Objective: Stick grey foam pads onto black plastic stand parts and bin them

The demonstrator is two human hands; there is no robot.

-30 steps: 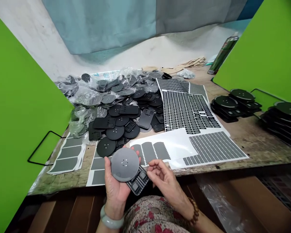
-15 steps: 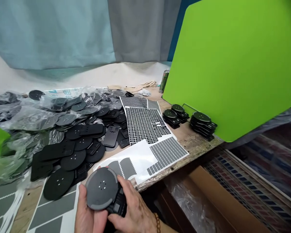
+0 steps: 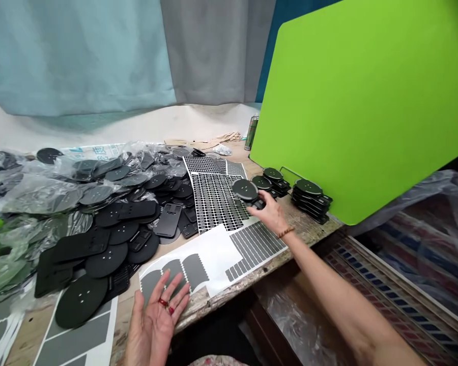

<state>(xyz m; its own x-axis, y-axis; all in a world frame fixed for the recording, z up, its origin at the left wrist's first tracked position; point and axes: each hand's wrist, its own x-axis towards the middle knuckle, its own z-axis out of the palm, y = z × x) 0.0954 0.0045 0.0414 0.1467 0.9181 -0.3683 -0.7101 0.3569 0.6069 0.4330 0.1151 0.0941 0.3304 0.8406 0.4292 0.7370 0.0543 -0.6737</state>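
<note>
Disc-topped black stand (image 3: 245, 189), grasped in my right hand (image 3: 272, 216) with the arm outstretched, is at the patterned sheet's (image 3: 213, 203) right side, while my left hand (image 3: 158, 320), nearer, faces palm up, unclenched and free.

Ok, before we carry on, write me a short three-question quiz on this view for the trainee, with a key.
1. What does the right hand hold?
A) a roll of tape
B) a black disc-topped part
C) a pair of scissors
2. True or false: the left hand is closed into a fist.
3. Fill the gap: the large panel behind the stacked parts is ___ in colour.

Key: 1 B; 2 false; 3 green.
</note>
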